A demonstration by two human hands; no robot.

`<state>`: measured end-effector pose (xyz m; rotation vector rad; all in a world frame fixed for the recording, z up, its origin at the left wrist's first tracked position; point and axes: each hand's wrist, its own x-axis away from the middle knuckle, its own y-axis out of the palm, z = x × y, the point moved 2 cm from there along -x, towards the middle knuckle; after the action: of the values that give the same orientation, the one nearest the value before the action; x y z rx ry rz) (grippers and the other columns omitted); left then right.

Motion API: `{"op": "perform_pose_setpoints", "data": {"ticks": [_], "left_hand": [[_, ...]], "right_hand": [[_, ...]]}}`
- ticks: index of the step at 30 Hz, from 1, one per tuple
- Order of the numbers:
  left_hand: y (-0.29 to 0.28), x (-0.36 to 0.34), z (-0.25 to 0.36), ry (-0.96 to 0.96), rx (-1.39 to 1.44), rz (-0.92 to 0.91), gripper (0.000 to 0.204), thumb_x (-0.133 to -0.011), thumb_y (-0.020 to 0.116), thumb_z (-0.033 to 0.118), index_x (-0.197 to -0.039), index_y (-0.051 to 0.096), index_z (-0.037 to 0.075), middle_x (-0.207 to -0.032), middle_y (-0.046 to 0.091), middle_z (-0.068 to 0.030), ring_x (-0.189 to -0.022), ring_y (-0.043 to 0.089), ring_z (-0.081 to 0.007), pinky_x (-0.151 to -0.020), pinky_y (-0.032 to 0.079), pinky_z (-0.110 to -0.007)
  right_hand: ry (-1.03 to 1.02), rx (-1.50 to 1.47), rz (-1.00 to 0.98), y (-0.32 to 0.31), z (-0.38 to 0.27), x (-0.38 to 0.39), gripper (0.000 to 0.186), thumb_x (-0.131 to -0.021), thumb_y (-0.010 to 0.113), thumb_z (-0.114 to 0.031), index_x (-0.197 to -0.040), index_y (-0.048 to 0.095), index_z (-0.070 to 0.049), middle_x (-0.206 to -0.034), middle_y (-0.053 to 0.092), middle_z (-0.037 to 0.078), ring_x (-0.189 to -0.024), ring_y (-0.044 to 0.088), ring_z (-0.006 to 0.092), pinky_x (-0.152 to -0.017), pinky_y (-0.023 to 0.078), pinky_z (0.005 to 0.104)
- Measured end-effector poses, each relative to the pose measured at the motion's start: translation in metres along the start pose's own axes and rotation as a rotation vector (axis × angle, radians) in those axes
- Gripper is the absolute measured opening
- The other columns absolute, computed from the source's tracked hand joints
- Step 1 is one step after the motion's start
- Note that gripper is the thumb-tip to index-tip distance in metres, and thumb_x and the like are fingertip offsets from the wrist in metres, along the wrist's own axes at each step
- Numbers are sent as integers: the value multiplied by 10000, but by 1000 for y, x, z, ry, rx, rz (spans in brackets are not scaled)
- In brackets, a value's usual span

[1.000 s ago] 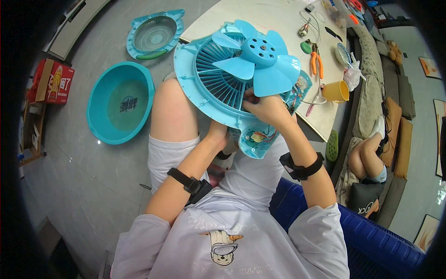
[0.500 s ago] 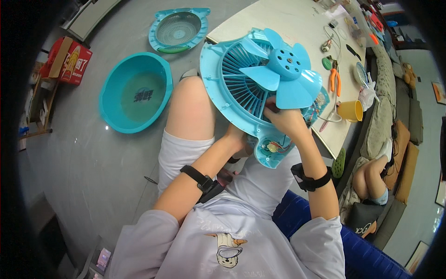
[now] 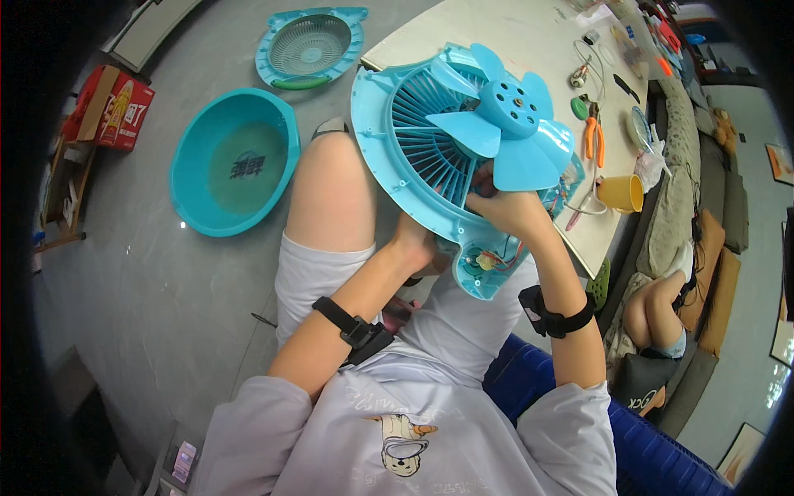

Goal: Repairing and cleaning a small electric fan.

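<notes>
Blades (image 3: 529,161) hide right hand (image 3: 506,208) partly, housing (image 3: 370,124) left hand (image 3: 416,240); cannot tell either grip; pliers (image 3: 593,140), yellow cup (image 3: 614,193) nearby.

- Light: bright, even, cool-white indoor; source direction cannot be told.
- Shadows: soft. Right hand (image 3: 509,213) well lit on its back, fingers darker under the fan blade (image 3: 467,132); left hand (image 3: 418,240) partly in shade beneath the fan rim (image 3: 395,182).
- Glare: small hot spots on floor tiles (image 3: 165,331), left of both hands; whitish patch on wall (image 3: 757,364), far right of them.
- Focus: hands reasonably crisp; fine detail beyond them soft.
- Distortion: fisheye; table (image 3: 529,50) edge ahead of hands bows; corners black.
</notes>
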<state>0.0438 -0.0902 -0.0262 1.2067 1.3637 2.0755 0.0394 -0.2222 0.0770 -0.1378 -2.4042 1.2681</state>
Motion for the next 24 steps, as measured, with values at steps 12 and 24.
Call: {"op": "perform_pose_setpoints", "data": {"ticks": [12,24], "left_hand": [[-2,1,2,-87,32,92,408,-967,420,430,-1186,544,109,-1113,610,-44,-1041,573,-200,-943,428,-390],[-12,-1,-2,-157,-236,70,427,-952,468,441,-1211,533,108,-1199,584,-60,-1100,549,-209,-976,408,-420]], "right_hand": [[-107,-28,59,5,7,1,192,-747,714,-117,-887,651,-2,-758,644,105,-710,623,188,-665,503,319],[-176,-64,87,-2,14,12,201,-784,649,-96,-924,578,30,-755,591,137,-659,558,226,-639,471,344]]}}
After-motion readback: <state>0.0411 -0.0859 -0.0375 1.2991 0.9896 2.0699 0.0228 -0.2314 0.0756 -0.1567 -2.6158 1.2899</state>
